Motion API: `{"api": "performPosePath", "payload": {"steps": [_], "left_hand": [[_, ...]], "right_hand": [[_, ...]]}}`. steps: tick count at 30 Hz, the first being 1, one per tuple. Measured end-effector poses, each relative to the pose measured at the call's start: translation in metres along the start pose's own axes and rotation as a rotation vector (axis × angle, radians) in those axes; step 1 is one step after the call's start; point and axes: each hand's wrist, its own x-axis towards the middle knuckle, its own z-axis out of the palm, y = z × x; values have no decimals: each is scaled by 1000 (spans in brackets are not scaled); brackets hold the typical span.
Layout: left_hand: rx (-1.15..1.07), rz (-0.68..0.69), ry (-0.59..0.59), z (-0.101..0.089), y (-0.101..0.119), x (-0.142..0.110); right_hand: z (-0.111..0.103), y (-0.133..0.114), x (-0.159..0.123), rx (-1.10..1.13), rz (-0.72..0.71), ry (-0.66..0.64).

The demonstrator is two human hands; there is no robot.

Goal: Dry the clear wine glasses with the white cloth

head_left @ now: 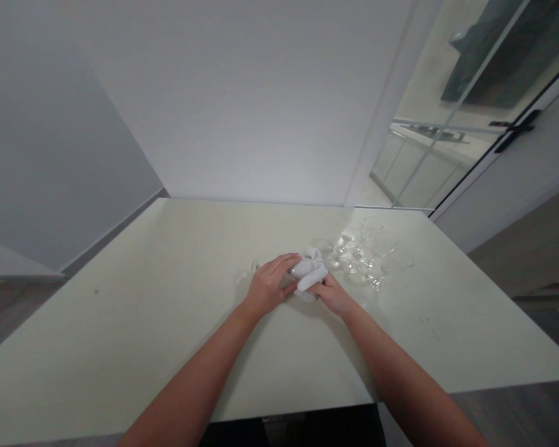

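Observation:
Near the middle of the table, my right hand (334, 296) is closed on a bunched white cloth (312, 273). My left hand (271, 287) curls around what looks like a clear drinking glass, its fingertips against the cloth's left side. Most of that glass is hidden by the fingers and the cloth. A clear curved glass edge (254, 266) shows just left of my left hand; I cannot tell whether it belongs to the same glass. Several clear glasses (354, 257) stand close together to the right of the cloth, their outlines hard to separate.
The pale table (168, 323) meets a white wall panel (261, 124) at its far edge. At the back right is a glazed partition (414, 161), beside a door with a black handle (517, 130). A grey wall (51, 155) runs along the left.

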Motion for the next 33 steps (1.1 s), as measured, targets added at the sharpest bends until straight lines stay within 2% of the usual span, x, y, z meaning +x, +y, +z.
{"api": "performPosePath", "payload": {"steps": [5,8,11,16,22,25,29,33], "left_hand": [[110,44,8,1,1,0],[141,77,14,0,1,0],[136,81,-4,0,0,-1],[64,19,9,0,-3,0],[-5,-27,8,1,-1,1],[-26,-38,2,3,-1,1],[-36,-34,-13,2,-2,-1],[-22,-22,-31,2,-2,-2]], "right_hand": [[6,-1,1,6,12,111],[9,-5,3,-28,-8,129],[7,-6,5,-97,-53,79],[2,-7,7,-123,-79,-95],[4,-10,9,-24,-30,-40],[4,-10,9,-122,-46,-27],[5,-10,8,-253,-123,-95],[6,-13,7,-277,-164,-111]]}}
